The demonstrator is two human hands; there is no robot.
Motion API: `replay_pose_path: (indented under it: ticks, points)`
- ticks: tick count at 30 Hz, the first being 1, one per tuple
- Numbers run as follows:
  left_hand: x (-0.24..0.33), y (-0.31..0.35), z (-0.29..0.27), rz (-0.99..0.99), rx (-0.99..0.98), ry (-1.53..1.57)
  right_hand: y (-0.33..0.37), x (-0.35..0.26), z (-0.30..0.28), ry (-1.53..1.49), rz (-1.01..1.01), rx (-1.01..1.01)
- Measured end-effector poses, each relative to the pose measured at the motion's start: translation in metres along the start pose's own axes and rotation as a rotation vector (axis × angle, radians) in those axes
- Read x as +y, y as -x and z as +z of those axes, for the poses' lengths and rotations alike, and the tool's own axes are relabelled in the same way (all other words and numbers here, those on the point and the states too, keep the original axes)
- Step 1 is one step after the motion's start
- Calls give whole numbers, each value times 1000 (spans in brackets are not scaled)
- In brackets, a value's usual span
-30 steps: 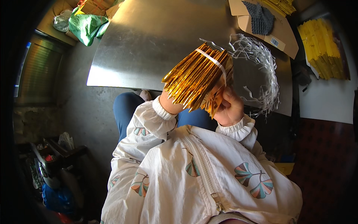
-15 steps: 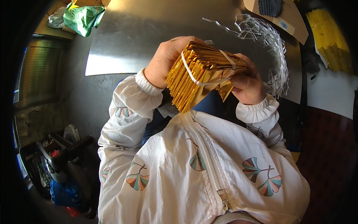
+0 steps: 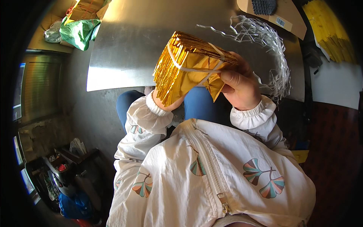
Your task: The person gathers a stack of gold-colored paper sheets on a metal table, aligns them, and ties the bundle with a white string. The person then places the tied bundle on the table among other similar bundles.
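A thick bundle of folded, shiny gold foil pieces (image 3: 189, 75), bound with narrow white straps (image 3: 196, 70), is held up over the near edge of the grey metal bench (image 3: 143, 49). The right hand (image 3: 244, 85) clamps its right end between thumb and fingers; the bundle extends leftward from them, long axis roughly left to right. The left hand (image 3: 176, 103) is mostly hidden below the left end, so I cannot tell its fingers' state. Tangled silvery-white strips (image 3: 281, 56) curve near the bench's right edge.

Shiny metal table (image 3: 143, 38), 1 bunch of silvery strands (image 3: 279, 41) (crinkled) at right, 1 cardboard piece (image 3: 292, 15) beyond
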State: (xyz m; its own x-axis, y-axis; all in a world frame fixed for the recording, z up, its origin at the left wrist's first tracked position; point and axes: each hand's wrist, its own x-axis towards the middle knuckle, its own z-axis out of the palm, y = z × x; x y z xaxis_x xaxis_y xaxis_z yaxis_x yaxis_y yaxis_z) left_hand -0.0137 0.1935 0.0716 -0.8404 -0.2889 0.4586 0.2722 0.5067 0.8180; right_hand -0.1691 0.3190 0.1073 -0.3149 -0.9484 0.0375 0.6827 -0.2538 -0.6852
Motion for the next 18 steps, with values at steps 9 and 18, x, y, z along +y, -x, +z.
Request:
replay_pose_path:
  ticks: [9,18]
  points:
    - [45,-17,23,-303,268,475,0,-1,9,94,40,58]
    - [48,-12,36,-42,430,350,16,8,2,-80,21,-126]
